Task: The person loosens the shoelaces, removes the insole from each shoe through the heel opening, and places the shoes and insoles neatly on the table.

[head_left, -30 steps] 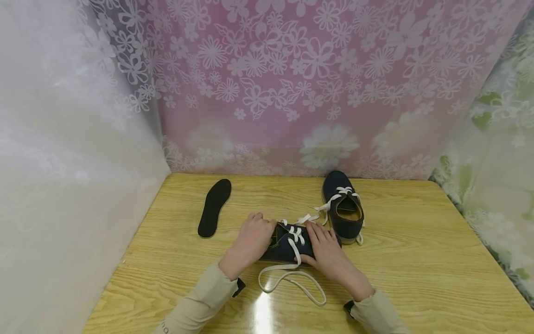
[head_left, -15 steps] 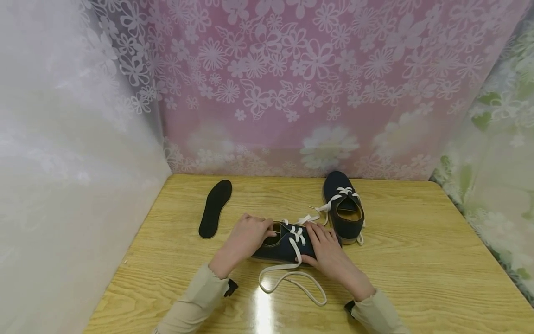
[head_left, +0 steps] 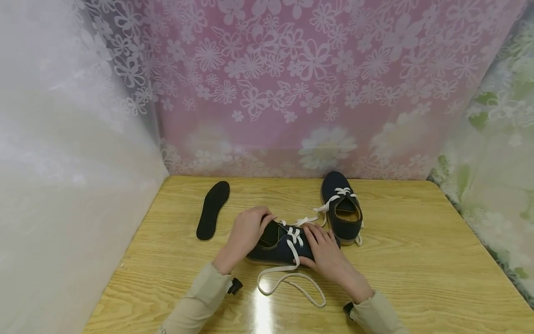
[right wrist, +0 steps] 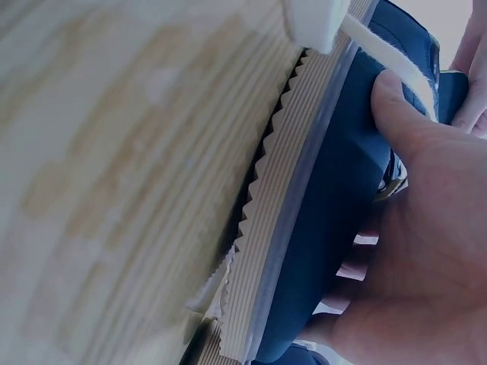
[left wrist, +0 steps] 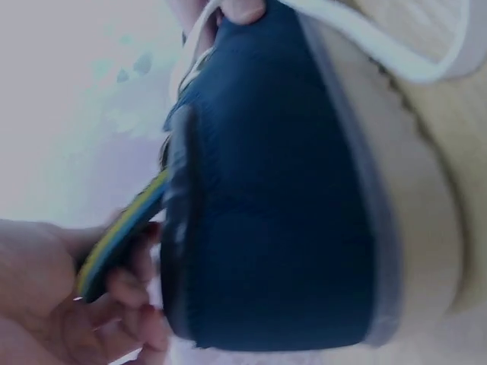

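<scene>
A navy canvas shoe (head_left: pixel 275 254) with white laces (head_left: pixel 295 236) lies sideways on the table, its toe to the right. My left hand (head_left: pixel 247 229) is at the heel opening, pinching the end of a dark insole (head_left: pixel 270 233). In the left wrist view this insole (left wrist: pixel 129 228) shows a yellow and blue edge and slants up out of the opening; its front part is hidden inside the shoe. My right hand (head_left: pixel 329 260) grips the shoe across the toe, thumb on the near side, fingers over the far side.
Another black insole (head_left: pixel 213 211) lies at the table's back left. A matching navy shoe (head_left: pixel 334 182) stands behind my right hand, close to the toe of the gripped shoe. One loose lace (head_left: pixel 306 274) loops over the wooden table (head_left: pixel 417 241) in front.
My left hand has gone from the heel rim into the opening and back up, raising the insole's end out of the shoe. The right hand has stayed on the toe.
</scene>
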A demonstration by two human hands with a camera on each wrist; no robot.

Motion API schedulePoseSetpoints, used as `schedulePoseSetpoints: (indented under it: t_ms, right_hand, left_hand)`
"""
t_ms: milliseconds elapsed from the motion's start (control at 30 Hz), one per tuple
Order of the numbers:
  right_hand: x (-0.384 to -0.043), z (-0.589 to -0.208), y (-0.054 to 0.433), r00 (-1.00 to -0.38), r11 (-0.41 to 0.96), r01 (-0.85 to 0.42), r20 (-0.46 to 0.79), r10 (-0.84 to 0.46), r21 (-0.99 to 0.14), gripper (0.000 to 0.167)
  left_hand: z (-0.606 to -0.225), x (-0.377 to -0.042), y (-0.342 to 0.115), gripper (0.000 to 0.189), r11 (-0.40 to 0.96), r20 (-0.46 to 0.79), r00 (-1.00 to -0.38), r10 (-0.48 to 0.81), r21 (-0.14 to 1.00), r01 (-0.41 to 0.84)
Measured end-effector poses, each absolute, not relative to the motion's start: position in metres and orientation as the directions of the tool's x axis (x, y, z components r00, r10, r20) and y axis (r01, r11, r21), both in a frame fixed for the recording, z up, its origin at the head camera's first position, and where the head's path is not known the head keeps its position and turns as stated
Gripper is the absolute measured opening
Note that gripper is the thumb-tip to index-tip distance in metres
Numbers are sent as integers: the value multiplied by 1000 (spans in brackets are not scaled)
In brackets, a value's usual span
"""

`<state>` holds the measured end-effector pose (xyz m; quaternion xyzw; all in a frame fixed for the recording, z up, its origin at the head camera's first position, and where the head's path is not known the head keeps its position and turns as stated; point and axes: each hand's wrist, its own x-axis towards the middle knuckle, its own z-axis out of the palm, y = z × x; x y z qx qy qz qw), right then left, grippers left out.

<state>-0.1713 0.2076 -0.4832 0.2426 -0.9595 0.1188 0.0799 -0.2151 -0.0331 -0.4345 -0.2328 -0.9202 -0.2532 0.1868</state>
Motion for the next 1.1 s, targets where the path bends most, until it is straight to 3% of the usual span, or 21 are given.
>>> schedulePoseSetpoints:
  t_ms: [267,600,733,900,1100]
  right_hand:
    - [-170,-481,206,-875,861,-474,211,-436,-187,82]
    - [-171,-482,206,-867,854,-487,219,-448,-181,82]
    - [-172,-483,210,-862,857,-489,239,-447,-161,84]
    - [-173,-484,210,-863,858,-489,230,-449,-160,83]
    - [-172,-484,207,-872,857,-481,198,-447,-184,82]
  left_hand:
    - [-425,-210,-42,13,798,349,-851,392,331,503]
    - [-408,-210,-80,9,810,465,-847,258,374,452]
    - [-407,-211,-87,20,791,461,-786,411,248,559]
    - [-408,-210,-85,43,732,360,-704,612,80,677]
    - [-413,-207,-91,70,716,238,-695,679,-4,698]
